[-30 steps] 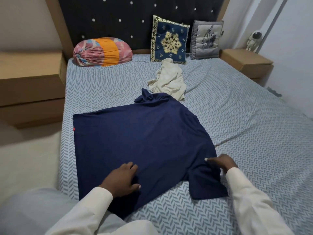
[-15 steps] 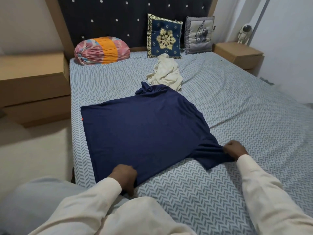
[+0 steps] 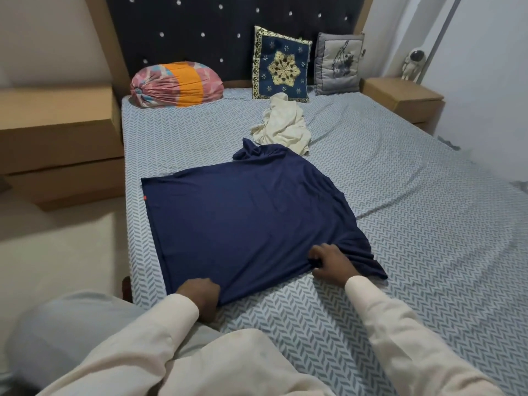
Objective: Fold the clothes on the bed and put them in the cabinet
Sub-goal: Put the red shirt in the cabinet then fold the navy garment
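A navy blue T-shirt (image 3: 245,212) lies spread flat on the bed (image 3: 414,224), which has a grey herringbone sheet. My left hand (image 3: 200,295) grips the shirt's near bottom edge, fingers curled under the cloth. My right hand (image 3: 331,261) clutches bunched fabric at the near right corner, by the sleeve. A crumpled cream garment (image 3: 283,124) lies beyond the shirt's collar, toward the headboard. No cabinet is in view.
A rolled pink and orange bundle (image 3: 177,84), a blue patterned cushion (image 3: 281,64) and a grey cushion (image 3: 338,64) sit against the dark headboard. Wooden side units stand at the left (image 3: 57,130) and right (image 3: 405,98). Floor lies left of the bed.
My right hand has moved left from the sleeve tip onto bunched fabric at the shirt's near right corner. My left hand went from resting flat on the shirt to gripping its near edge.
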